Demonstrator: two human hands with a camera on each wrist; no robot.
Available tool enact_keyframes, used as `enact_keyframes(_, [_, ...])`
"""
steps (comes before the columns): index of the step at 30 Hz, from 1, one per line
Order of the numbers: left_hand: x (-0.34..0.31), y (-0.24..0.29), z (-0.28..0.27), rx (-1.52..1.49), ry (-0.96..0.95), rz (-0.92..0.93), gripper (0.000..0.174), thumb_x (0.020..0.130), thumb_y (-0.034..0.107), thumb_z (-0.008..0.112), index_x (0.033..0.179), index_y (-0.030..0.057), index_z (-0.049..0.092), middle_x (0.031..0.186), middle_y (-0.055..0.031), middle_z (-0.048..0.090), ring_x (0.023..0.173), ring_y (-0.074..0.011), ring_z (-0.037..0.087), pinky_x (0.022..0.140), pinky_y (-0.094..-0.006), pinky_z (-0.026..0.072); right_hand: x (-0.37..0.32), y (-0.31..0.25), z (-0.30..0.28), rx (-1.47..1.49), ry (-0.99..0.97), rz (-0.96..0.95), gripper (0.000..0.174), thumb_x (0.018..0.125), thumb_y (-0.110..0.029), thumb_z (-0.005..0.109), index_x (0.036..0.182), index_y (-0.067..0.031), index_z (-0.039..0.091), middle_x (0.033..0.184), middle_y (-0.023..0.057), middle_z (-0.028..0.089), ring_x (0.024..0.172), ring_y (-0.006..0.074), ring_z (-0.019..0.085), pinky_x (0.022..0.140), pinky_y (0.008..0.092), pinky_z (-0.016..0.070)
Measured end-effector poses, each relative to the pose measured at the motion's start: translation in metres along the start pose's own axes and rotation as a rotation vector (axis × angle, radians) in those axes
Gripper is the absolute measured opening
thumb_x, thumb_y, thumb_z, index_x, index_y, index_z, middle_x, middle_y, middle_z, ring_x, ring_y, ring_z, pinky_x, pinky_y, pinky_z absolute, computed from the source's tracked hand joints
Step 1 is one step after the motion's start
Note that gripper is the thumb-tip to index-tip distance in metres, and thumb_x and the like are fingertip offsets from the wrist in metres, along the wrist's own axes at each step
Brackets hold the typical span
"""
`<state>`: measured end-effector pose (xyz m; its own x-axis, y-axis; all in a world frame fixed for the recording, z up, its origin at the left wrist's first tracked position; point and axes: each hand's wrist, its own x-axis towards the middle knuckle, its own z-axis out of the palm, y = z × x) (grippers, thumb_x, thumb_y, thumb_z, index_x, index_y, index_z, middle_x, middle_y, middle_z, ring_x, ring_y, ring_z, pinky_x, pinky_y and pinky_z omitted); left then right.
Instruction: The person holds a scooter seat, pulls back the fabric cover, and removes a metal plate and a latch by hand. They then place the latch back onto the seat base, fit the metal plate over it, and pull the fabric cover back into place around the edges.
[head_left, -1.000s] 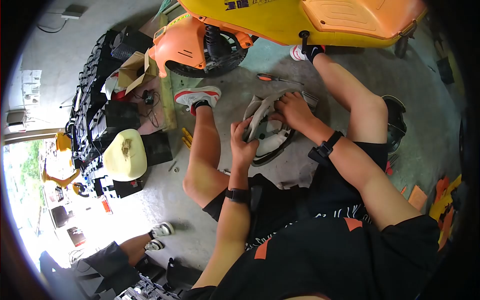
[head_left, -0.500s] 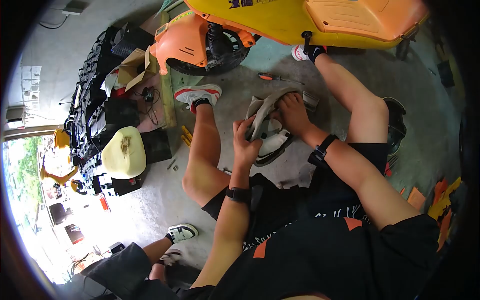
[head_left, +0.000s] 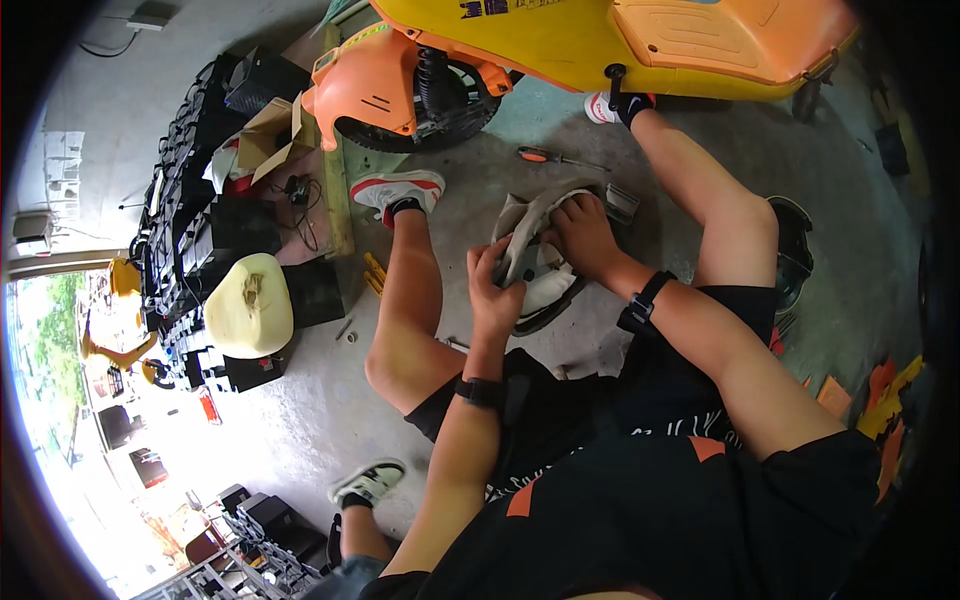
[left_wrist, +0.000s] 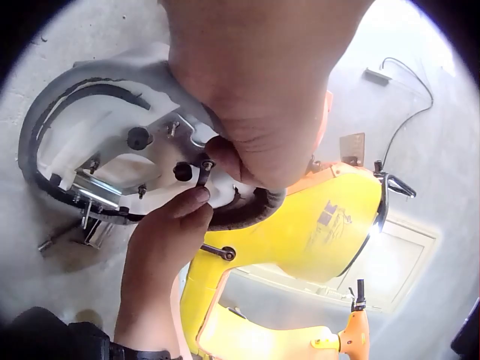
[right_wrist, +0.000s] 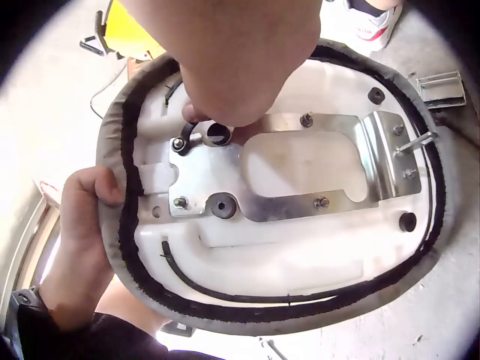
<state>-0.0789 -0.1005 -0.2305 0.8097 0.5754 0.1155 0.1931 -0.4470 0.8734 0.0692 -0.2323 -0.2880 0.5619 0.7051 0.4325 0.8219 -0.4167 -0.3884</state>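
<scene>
A grey-covered scooter seat [head_left: 527,228] is held underside up between the person's legs. Its white base [right_wrist: 255,255] carries a metal bracket [right_wrist: 202,171] fixed with several nuts and studs, with black rubber stops around it. On the left side, the left hand [head_left: 495,292] grips the seat's padded edge, thumb over the rim in the right wrist view. The right hand [head_left: 586,235] reaches over the base and pinches a small dark wrench [left_wrist: 204,175], whose ring end sits on a nut at the bracket's corner. Its fingers are partly hidden in the right wrist view.
A yellow and orange scooter [head_left: 560,55] stands ahead. On the floor lie a screwdriver [head_left: 560,159] and, by the right knee, a dark bowl-shaped object [head_left: 792,255]. To the left are a bare foam cushion [head_left: 248,306] and an open cardboard box [head_left: 268,135]. Another person's shoe [head_left: 370,483] shows below left.
The right hand has shifted slightly down over the seat, while the left hand keeps its grip at the edge. The other person's legs have moved at lower left.
</scene>
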Motion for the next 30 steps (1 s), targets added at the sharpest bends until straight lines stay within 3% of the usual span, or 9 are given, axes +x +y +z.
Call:
enact_keyframes(7, [0.000,0.000,0.003,0.013,0.011,0.018,0.063,0.061,-0.004,0.058,0.123,0.0081,0.062,0.106,-0.0139,0.053,0.105,-0.0335,0.055,0.096,-0.0371,0.0450,-0.001,0.000,0.001,0.030,0.001,0.010,0.033,0.076,-0.033,0.076,0.094,-0.0073,0.065,0.100,0.0099,0.060,0.104,0.0332,0.052,0.093,0.0473,0.0401])
enact_keyframes(12, [0.001,-0.006,0.002,0.101,-0.070,-0.038,0.063,0.063,-0.002,0.060,0.125,0.0104,0.061,0.119,-0.0174,0.058,0.116,-0.0385,0.053,0.101,-0.0437,0.0431,-0.006,-0.008,-0.004,0.028,-0.016,0.030,0.033,0.076,-0.032,0.076,0.094,-0.0071,0.065,0.100,0.0100,0.060,0.104,0.0331,0.052,0.093,0.0480,0.0396])
enact_keyframes(17, [-0.001,0.001,0.003,0.132,-0.055,-0.033,0.062,0.064,-0.001,0.062,0.124,0.0118,0.062,0.118,-0.0153,0.059,0.114,-0.0377,0.053,0.101,-0.0439,0.0427,-0.012,-0.009,-0.003,0.015,0.015,0.011,0.033,0.075,-0.030,0.076,0.094,-0.0062,0.064,0.101,0.0107,0.058,0.103,0.0339,0.051,0.092,0.0481,0.0391])
enact_keyframes(19, [-0.004,0.006,0.002,0.130,-0.059,-0.041,0.061,0.064,-0.001,0.062,0.123,0.0119,0.062,0.116,-0.0144,0.059,0.114,-0.0374,0.053,0.101,-0.0436,0.0429,-0.017,-0.009,-0.002,0.033,-0.006,0.029,0.038,0.073,-0.022,0.075,0.104,-0.0034,0.060,0.106,0.0137,0.056,0.104,0.0356,0.049,0.092,0.0488,0.0376])
enact_keyframes(25, [-0.007,0.002,0.009,0.101,0.006,-0.013,0.057,0.064,-0.003,0.062,0.119,0.0121,0.064,0.112,-0.0130,0.060,0.111,-0.0365,0.054,0.098,-0.0430,0.0437,-0.016,-0.011,0.006,0.050,0.062,-0.005,0.040,0.072,-0.025,0.077,0.100,-0.0051,0.058,0.102,0.0138,0.055,0.102,0.0353,0.049,0.091,0.0496,0.0372])
enact_keyframes(30, [-0.011,0.007,0.009,0.122,0.040,-0.093,0.055,0.065,-0.002,0.061,0.118,0.0118,0.064,0.112,-0.0128,0.060,0.110,-0.0362,0.055,0.097,-0.0427,0.0443,-0.017,-0.007,0.016,0.061,0.050,-0.026,0.042,0.069,-0.024,0.077,0.101,-0.0047,0.057,0.103,0.0145,0.054,0.103,0.0369,0.048,0.092,0.0508,0.0369])
